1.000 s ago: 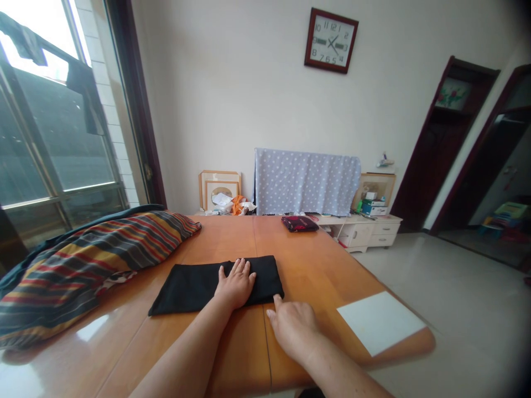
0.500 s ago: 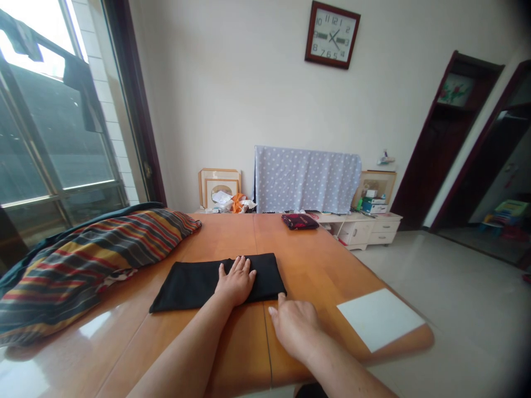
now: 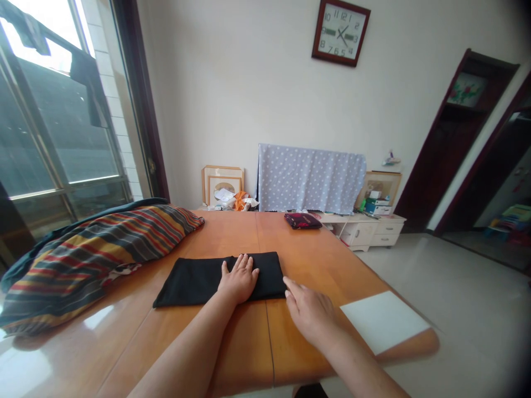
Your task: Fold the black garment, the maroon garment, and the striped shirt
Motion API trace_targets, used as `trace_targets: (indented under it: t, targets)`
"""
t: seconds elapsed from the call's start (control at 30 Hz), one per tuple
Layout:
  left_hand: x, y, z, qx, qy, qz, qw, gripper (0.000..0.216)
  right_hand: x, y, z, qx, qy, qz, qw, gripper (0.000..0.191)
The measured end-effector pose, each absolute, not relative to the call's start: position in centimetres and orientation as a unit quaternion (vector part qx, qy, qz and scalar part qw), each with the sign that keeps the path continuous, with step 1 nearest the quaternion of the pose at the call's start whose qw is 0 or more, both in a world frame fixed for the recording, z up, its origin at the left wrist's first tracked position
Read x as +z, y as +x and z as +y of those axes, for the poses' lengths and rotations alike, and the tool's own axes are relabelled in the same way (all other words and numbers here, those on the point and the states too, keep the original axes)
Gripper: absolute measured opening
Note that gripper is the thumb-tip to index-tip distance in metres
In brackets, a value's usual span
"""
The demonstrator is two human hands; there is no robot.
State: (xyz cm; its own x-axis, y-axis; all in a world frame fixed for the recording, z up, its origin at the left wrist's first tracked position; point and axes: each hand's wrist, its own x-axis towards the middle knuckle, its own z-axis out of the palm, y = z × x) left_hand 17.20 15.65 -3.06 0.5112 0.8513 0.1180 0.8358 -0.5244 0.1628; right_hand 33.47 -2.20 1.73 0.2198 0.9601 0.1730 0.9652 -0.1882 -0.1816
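A black cloth (image 3: 188,282), folded into a long flat strip, lies across the wooden table in front of me. My left hand (image 3: 238,281) rests flat on it right of its middle, fingers spread and palm down. At the cloth's right edge is my right hand (image 3: 309,309); its index finger and thumb are close together on the edge, with the other fingers curled. How much fabric lies between those fingertips is hard to see.
A heap of striped fabric (image 3: 103,254) covers the table's left side. A dark red folded item (image 3: 302,221) lies at the far edge, and a white sheet (image 3: 385,321) at the right corner. Behind stand a low white cabinet (image 3: 360,233) and a dotted cloth cover (image 3: 311,179).
My right hand has moved up along the cloth's right edge, away from its near corner, and its thumb has come closer to the index finger. My left hand stays on the cloth.
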Motion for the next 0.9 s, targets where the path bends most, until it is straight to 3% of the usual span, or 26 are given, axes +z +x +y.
trace_targets:
  t: [0.47, 0.9]
  targets:
    - [-3.4, 17.2, 15.8, 0.100, 0.867, 0.486, 0.045, 0.067, -0.4, 33.7, -0.2, -0.027, -0.800, -0.585, 0.132, 0.021]
    - [-3.2, 17.0, 15.7, 0.107, 0.869, 0.480, 0.049, 0.067, 0.3, 31.1, 1.9, 0.026, -0.830, -0.529, 0.173, 0.028]
